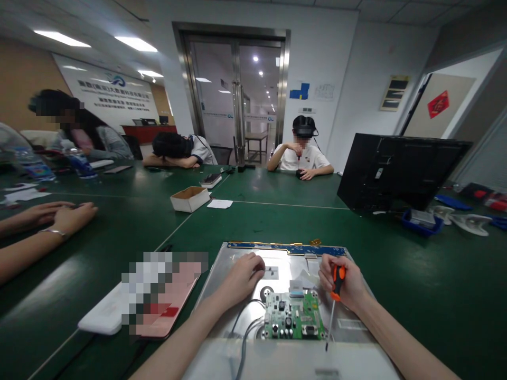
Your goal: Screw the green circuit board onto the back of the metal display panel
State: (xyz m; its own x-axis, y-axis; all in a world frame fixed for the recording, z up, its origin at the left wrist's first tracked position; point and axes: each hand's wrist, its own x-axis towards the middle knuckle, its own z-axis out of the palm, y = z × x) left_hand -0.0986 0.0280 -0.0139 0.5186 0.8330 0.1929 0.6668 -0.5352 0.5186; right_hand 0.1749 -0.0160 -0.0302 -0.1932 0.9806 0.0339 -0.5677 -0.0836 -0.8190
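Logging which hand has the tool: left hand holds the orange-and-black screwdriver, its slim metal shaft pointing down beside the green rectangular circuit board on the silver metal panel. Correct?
Wrong hand. The head view shows the right hand holding the orange-and-black screwdriver, shaft pointing down beside the green circuit board on the silver metal panel.

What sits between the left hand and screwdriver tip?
In the head view, the green circuit board on the panel lies between the left hand and the tip of the screwdriver.

Lit by ceiling strips (136, 44) — softly bright overall, glare on the green table (253, 224) — stretched and blurry toward the edges.
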